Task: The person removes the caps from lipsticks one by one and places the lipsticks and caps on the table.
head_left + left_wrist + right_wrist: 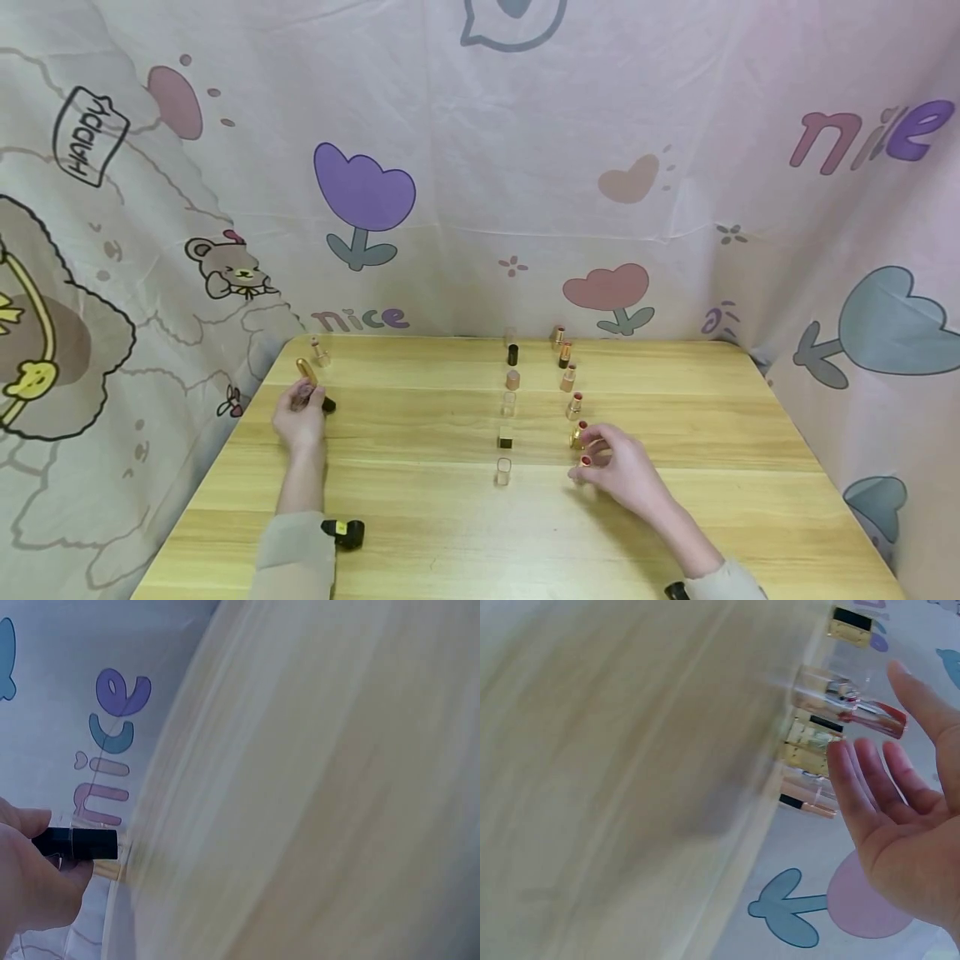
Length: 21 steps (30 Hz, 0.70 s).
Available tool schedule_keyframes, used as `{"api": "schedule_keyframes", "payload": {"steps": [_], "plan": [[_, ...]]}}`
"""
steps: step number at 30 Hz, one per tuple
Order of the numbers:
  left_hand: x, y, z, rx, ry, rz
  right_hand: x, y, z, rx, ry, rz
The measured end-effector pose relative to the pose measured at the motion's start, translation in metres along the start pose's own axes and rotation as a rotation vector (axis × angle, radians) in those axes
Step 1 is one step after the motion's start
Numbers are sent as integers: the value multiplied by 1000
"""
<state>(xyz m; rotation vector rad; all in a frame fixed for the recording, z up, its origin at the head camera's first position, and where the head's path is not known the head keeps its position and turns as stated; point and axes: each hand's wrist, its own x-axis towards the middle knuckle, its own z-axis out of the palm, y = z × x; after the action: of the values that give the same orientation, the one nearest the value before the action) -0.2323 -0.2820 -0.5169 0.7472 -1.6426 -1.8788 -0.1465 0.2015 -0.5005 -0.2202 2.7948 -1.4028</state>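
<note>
At the table's left side, my left hand (302, 417) grips the upper part of a black lipstick tube (94, 844) between thumb and fingers. A gold lipstick tube (305, 371) stands just beyond that hand, with a clear-based lipstick (320, 352) farther back. My right hand (618, 471) hovers at the near end of a row of uncapped lipsticks. Its thumb and fingers are spread around a red lipstick with a clear base (855, 706), apparently without gripping it. Right behind stands a gold lipstick (578, 435).
Several lipstick caps form a line left of the lipsticks, among them a clear cap (503, 472), a gold-and-black cap (506, 438) and a black cap (513, 355). More uncapped lipsticks (574, 406) stand toward the back. A printed cloth (480, 167) hangs behind the wooden table (420, 517).
</note>
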Motion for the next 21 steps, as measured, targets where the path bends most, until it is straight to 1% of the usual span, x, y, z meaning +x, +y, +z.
{"api": "schedule_keyframes", "payload": {"steps": [5, 9, 11, 15, 18, 21], "plan": [[-10, 0, 9, -90, 7, -9, 1, -8, 1, 19, 80, -59], [-18, 0, 16, -135, 2, -11, 5, -15, 5, 47, 129, -112], [-21, -1, 20, -144, -8, -5, 7, -20, 7, 61, 142, -132], [-30, 0, 27, -159, -32, -8, 15, -32, 14, 56, 156, -155], [-38, 1, 34, -174, -63, -33, 23, -42, 20, 62, 165, -201], [-46, 3, 41, -193, -97, -48, 31, -51, 26, 95, 164, -241]]}}
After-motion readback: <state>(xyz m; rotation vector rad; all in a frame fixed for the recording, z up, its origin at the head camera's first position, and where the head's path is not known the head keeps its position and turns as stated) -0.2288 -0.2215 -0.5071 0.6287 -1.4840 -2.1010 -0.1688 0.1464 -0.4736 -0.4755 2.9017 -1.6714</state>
